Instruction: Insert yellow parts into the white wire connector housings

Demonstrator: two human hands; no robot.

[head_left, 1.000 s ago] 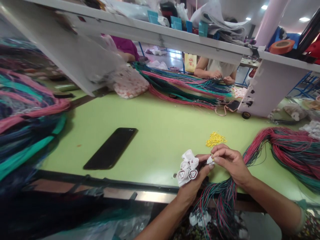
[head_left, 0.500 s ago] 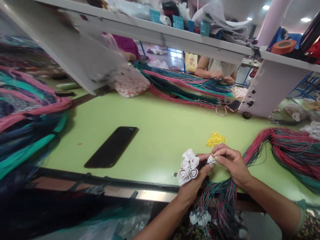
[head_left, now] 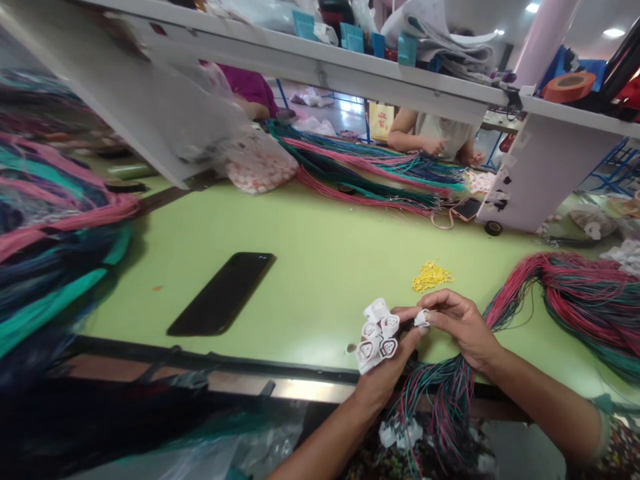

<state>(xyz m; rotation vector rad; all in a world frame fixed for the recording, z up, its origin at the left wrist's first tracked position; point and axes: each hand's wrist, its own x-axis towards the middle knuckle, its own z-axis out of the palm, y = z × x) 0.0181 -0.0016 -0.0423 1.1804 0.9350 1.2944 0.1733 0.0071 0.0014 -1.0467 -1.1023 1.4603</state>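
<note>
My left hand (head_left: 395, 360) is closed around a bunch of white plastic connectors (head_left: 376, 337), their openings facing up and left. Between its thumb and forefinger sits one more white connector (head_left: 421, 319). The fingers of my right hand (head_left: 463, 327) pinch at that single connector from the right side; whether a small part is between the fingertips is hidden. Red, green and dark wires (head_left: 450, 393) hang below both hands over the table edge. Just beyond the hands lies a small pile of yellow pieces (head_left: 431, 276) on the green table (head_left: 310, 280).
A black phone (head_left: 223, 293) lies left of the hands. Wire bundles rest at the left (head_left: 65, 213) and right (head_left: 580, 300). A shelf (head_left: 320, 70) spans the table, with black tape (head_left: 493, 229) by its support. Across the table, a co-worker's hands (head_left: 450, 150) are near more wires.
The yellow bit seen at the single connector is no longer visible. My right fingers have shifted slightly over it. The co-worker's hands across the table have moved apart.
</note>
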